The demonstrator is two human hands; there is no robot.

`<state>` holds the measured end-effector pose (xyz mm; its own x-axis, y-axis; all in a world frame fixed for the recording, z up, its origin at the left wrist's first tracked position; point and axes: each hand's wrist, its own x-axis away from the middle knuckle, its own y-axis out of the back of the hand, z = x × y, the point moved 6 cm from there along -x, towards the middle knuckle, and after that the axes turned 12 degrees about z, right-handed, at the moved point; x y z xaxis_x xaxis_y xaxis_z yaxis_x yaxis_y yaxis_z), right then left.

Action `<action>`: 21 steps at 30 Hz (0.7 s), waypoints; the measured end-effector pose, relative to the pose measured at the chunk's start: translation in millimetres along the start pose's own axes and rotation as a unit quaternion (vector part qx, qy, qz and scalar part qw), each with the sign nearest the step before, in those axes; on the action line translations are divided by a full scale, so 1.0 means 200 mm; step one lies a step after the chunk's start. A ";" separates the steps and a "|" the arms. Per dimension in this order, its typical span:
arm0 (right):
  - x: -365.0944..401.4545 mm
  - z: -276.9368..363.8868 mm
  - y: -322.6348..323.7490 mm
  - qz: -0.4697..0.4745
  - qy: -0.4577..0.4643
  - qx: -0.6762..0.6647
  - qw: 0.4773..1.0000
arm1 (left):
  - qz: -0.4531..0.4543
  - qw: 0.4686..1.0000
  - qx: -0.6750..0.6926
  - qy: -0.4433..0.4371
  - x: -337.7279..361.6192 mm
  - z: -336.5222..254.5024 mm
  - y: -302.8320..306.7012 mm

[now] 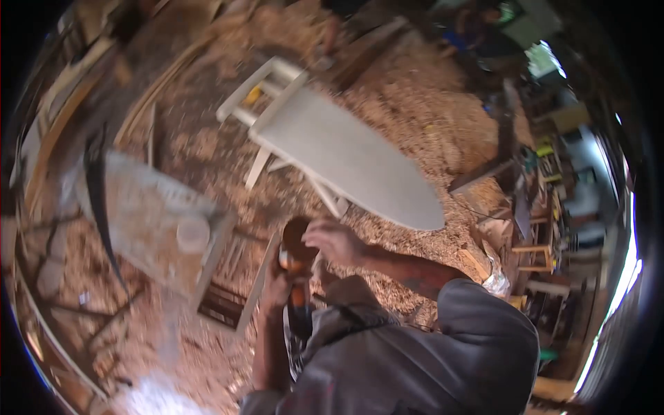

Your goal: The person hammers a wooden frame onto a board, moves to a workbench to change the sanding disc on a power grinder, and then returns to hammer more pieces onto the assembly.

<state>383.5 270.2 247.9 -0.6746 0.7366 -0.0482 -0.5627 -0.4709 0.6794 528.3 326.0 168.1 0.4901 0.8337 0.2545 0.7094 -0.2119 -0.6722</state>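
My left hand (275, 285) is wrapped round the body of an orange and black angle grinder (299, 296), held upright in front of my lap. At its top is a round brown sanding disc (294, 234), its face turned partly towards me. My right hand (333, 242) is at the disc's right edge, fingers bent over it; blur softens the fingertips. Beyond my hands stands a pale ironing board (346, 149) on wooden legs, its pointed end to the right. A small yellow thing (254, 95) shows in its slatted end frame.
To my left is a dusty worktable (149, 200) with a round pale lid or tub (193, 235) on it. A dark curved strip (101, 207) crosses its far end. Wood shavings (443, 90) cover the floor. Stools and timber (536, 249) crowd the right. Another person (477, 34) is at the back right.
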 end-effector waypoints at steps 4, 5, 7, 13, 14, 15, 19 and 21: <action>-0.03 -0.01 0.00 0.018 -0.024 -0.005 1.000 | 0.028 0.999 0.031 0.008 -0.01 -0.04 -0.08; -0.03 -0.01 0.00 0.013 -0.013 -0.021 1.000 | 0.039 0.999 0.022 0.006 -0.01 0.00 -0.05; -0.04 0.03 0.01 -0.024 0.027 0.047 0.998 | 0.069 0.987 0.140 0.035 -0.04 0.16 0.04; -0.01 0.11 0.05 -0.088 0.034 0.181 0.979 | 0.115 0.953 0.276 0.052 -0.06 0.17 -0.01; 0.00 0.11 0.04 -0.089 0.032 0.179 0.979 | 0.114 0.950 0.282 0.064 -0.06 0.18 -0.01; 0.00 0.11 0.04 -0.084 0.028 0.181 0.979 | 0.125 0.953 0.273 0.040 -0.07 0.16 -0.02; 0.03 0.15 0.06 -0.037 -0.002 0.170 0.985 | 0.094 0.957 0.273 0.042 -0.08 0.16 -0.03; 0.05 0.13 0.05 -0.023 -0.011 0.156 0.987 | 0.086 0.967 0.236 0.035 -0.07 0.15 -0.03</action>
<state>384.4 285.4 273.0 -0.6393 0.7657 -0.0709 -0.4163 -0.2671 0.8691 502.1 330.5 148.0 0.6251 0.7666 0.1471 0.3133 -0.0738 -0.9468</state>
